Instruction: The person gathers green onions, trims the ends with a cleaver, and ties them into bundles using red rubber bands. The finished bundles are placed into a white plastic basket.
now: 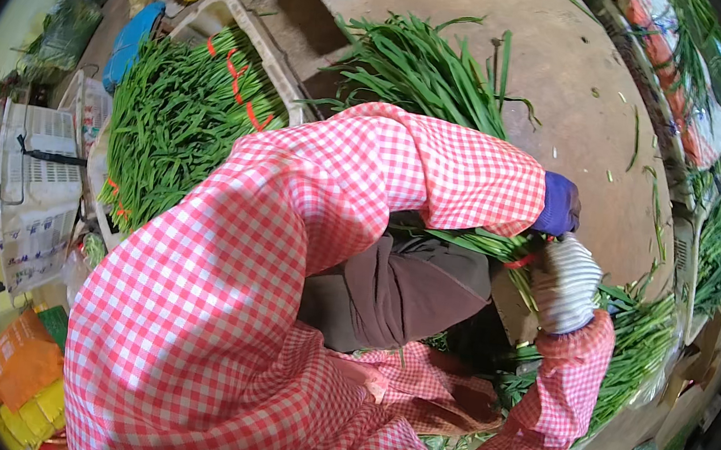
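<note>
My right hand (567,285), in a white-and-grey striped glove, is closed around a bunch of long flat green leaves (475,240), likely garlic chives. A red tie (520,262) circles its pale stems. My left hand (561,205), in a purple-blue glove, touches the right hand just above the bunch. Its fingers are bent, and a bit of red shows beside them; their grip is hidden. The bunch lies over my lap, its leaf end partly under my checked left sleeve. A loose heap of the same greens (425,66) lies beyond that sleeve.
At upper left a plastic crate (273,58) holds red-tied bunches. More greens (631,362) lie on plastic at lower right. White crates (38,188) stand far left, another crate (684,248) at right. Leaf scraps are scattered on the worn board (586,117) before me.
</note>
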`<state>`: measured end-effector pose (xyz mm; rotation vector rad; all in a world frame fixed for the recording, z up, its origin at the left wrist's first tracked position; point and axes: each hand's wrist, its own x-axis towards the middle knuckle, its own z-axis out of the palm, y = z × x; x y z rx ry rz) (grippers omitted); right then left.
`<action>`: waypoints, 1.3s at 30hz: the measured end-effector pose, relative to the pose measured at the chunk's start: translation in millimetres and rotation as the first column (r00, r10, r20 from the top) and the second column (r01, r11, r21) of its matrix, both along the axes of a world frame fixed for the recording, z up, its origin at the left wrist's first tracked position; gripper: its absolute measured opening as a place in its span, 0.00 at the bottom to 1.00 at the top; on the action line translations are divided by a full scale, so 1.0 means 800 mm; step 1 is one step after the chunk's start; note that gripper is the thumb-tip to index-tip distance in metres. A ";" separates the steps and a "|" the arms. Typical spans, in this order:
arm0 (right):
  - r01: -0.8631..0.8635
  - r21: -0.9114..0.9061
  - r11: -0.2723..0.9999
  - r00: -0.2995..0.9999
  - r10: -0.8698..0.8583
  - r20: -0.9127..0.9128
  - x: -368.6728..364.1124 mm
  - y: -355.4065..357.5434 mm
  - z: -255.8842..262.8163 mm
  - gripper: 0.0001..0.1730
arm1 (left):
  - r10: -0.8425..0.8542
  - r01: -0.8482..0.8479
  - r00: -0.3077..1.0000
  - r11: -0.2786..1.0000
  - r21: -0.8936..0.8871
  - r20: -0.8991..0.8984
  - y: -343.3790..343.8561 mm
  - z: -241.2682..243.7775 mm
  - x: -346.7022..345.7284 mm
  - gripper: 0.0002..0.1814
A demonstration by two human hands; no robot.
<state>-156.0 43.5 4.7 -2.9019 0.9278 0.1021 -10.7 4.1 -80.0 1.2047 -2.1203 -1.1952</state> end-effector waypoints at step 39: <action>0.414 0.197 0.889 0.909 -0.415 -0.038 -0.040 0.013 -0.025 0.07 | 0.090 0.008 0.944 0.956 0.295 -0.318 0.066 0.037 0.004 0.30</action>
